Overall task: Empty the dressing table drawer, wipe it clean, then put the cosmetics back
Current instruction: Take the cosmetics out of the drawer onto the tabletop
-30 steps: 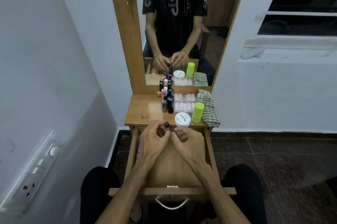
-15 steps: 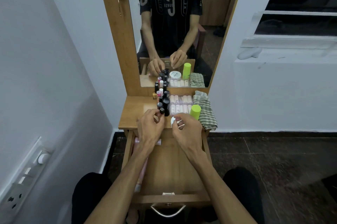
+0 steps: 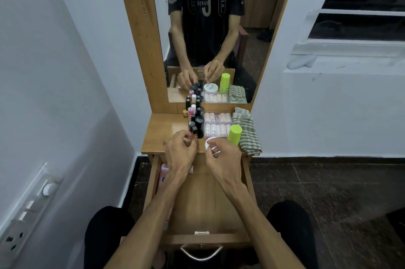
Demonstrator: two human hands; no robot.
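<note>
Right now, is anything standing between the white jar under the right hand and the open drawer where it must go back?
Nothing visible does. The white jar sits at the table's front edge, under the right hand, and the drawer opens directly below. Its wooden floor is bare there; only a pink packet lies along its left side.
</note>
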